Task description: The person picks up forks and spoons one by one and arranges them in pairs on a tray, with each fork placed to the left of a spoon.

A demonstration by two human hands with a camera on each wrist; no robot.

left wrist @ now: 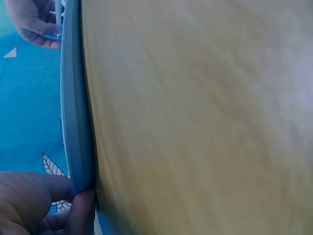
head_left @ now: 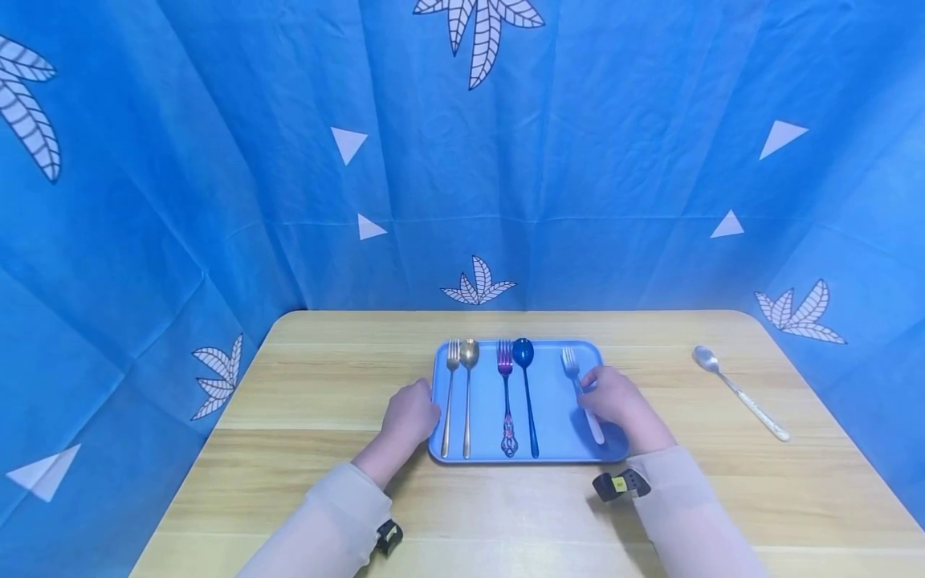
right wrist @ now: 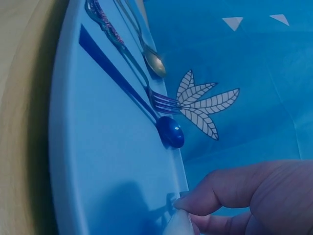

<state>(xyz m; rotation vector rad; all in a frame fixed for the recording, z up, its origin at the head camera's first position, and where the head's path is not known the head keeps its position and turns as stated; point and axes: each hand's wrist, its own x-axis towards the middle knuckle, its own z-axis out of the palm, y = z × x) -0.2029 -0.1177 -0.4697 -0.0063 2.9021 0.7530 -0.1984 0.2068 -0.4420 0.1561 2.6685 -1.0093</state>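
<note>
My left hand (head_left: pixel 410 413) pinches the left edge of a blue tray (head_left: pixel 552 421); in the left wrist view, thumb and finger grip its rim (left wrist: pixel 76 107). Over the tray's right part, my right hand (head_left: pixel 617 397) pinches a silver fork with a pale handle (head_left: pixel 594 427), its tines pointing away from me. The right wrist view catches only the handle's end (right wrist: pixel 180 224) under the fingertips. From left to right on the tray lie a gold fork (head_left: pixel 453 353), a gold spoon (head_left: pixel 469 355), a purple fork with an ornate handle (head_left: pixel 505 363) and a dark blue spoon (head_left: pixel 523 353).
A silver spoon with a patterned pale handle (head_left: pixel 751 408) lies on the wooden table (head_left: pixel 325 369), right of the tray. Blue cloth (head_left: pixel 614 160) with white leaves and triangles hangs behind the table and along both sides.
</note>
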